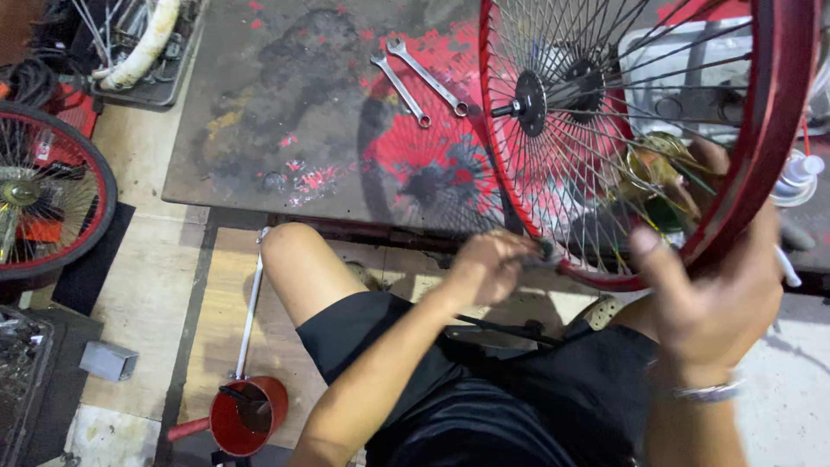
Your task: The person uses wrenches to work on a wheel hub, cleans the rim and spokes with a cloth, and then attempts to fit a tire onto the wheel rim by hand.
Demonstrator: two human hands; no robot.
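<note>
At the far left a second spoked wheel (pixel 43 190) with a tyre stands on the floor, and below it lie a small grey metal box (pixel 108 360) and one red can (pixel 246 415) with a brush in it. On the paint-stained work board (pixel 277 112), two spanners (pixel 419 78) lie side by side, just left of the wheel in hand. The left hand (pixel 488 264) sits at the lowest part of the red wheel rim (pixel 769 130), its fingers curled together around a small dark tool pressed to the rim; what the tool is cannot be told. The rim, laced with many thin spokes to one black hub (pixel 529 104), is held upright over the person's lap. The right hand (pixel 713 298) clamps the rim's right edge, thumb on the near face, fingers wrapped behind. One white spray bottle (pixel 795 177) stands just right of the rim.
</note>
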